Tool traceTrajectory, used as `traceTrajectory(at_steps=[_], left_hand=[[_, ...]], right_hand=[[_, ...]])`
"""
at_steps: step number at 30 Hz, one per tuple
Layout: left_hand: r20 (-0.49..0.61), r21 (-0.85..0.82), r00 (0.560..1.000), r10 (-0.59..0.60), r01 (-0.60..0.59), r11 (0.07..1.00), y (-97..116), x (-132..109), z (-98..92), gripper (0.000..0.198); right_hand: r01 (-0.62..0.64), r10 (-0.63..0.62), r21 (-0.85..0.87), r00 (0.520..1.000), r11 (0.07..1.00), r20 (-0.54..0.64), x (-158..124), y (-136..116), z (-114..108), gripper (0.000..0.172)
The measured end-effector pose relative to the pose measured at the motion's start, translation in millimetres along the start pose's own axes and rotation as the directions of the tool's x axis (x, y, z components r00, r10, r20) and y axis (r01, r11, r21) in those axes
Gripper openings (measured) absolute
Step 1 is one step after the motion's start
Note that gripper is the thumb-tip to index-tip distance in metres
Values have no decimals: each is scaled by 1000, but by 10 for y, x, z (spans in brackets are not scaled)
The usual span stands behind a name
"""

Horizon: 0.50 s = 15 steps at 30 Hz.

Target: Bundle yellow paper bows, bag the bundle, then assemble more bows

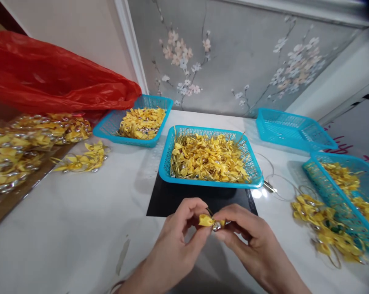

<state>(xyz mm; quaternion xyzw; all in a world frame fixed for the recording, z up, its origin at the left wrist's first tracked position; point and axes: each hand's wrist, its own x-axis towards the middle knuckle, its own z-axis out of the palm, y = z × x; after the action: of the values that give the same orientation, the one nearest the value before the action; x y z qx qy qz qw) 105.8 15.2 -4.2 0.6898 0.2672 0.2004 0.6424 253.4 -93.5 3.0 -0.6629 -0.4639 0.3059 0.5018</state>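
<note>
Between my two hands is a small yellow ribbon bow (205, 221) with a shiny silver bell (216, 226) at its middle. My left hand (184, 237) pinches one side of the bow between thumb and forefinger. On the other side, my right hand (250, 234) is closed with thumb and fingertips at the bow and bell. A short dark cord end shows above the fingers. Just beyond my hands, a blue plastic basket (210, 184) is heaped with similar yellow bows and their golden cords. It rests partly over a black mat (203, 200).
Another blue basket (129, 141) with bows stands at back left, beside a red plastic bag (56, 73). Bagged bows (16, 151) and a loose bunch (85, 159) lie left. At right are an empty blue basket (291, 126), a filled one (334, 183) and strung bows (325, 224).
</note>
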Motion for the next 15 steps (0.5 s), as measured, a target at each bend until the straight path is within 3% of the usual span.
traceTrajectory(at_steps=[4,7,12,15], left_hand=[[76,-167,997,-17,30,986,28,-22,-22,18],[43,-235,999,-26,35,971,46,-22,-20,16],[-96,-205,995,-27,7,979,22,5,-5,11],[-106,-119,994,20,-33,992,17,15,-11,5]], right_hand=[[-59,63,81,997,995,-43,-5,-16,102,8],[-106,120,159,990,982,-80,-27,-27,151,8],[-109,128,162,985,981,-113,-43,-54,197,10],[-65,82,117,986,991,-143,-44,-47,228,8]])
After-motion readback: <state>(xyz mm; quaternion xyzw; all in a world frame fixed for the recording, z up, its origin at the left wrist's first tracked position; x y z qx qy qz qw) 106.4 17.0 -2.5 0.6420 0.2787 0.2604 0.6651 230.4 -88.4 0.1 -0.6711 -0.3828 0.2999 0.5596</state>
